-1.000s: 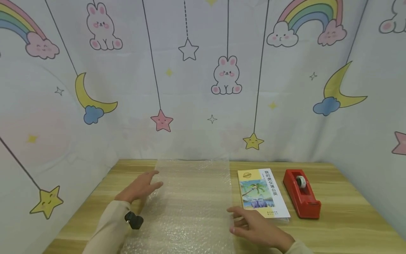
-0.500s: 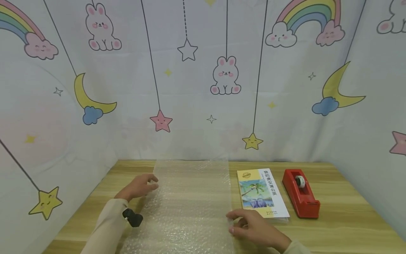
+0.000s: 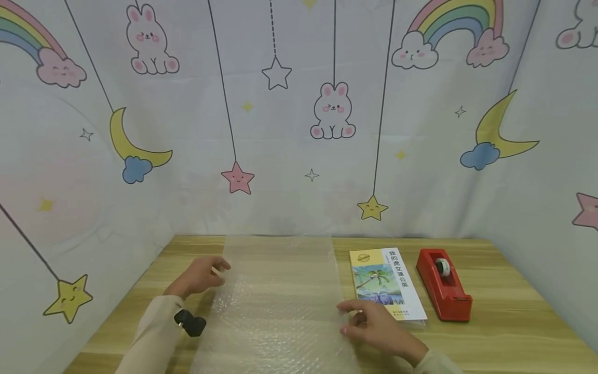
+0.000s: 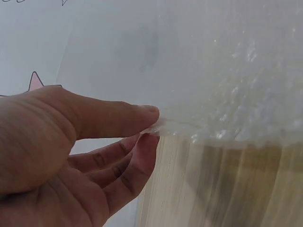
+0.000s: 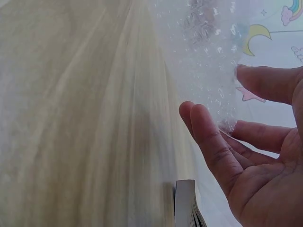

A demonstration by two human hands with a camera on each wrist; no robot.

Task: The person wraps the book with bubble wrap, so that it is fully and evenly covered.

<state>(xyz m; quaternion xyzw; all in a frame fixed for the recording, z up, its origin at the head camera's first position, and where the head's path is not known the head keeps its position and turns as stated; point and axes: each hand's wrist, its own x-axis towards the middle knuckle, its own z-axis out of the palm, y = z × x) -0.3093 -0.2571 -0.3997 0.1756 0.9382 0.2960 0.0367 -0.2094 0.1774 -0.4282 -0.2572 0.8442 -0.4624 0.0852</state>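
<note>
A clear sheet of bubble wrap point(image 3: 280, 296) stretches lengthwise over the middle of the table, between both hands. On its left edge, my left hand point(image 3: 198, 275) pinches the film between thumb and index finger, as the left wrist view shows with the bubble wrap point(image 4: 227, 94) raised above the wood. My right hand point(image 3: 378, 330) has its thumb and curled fingers at the opposite edge; in the right wrist view the bubble wrap point(image 5: 206, 61) runs between thumb point(image 5: 265, 82) and fingers. A book point(image 3: 385, 285) with a yellow and white cover lies just beyond the right hand.
Right of the book stands a red tape dispenser point(image 3: 444, 285) with a small roll in it. The wooden table point(image 3: 509, 311) ends at a white cartoon-printed curtain point(image 3: 289, 145) behind and on both sides. A black device point(image 3: 190, 322) is strapped to the left wrist.
The left hand has drawn slightly back and left, its fingers now closed on the film. The sheet's far end has shifted left and its near part right. Book and dispenser stayed put.
</note>
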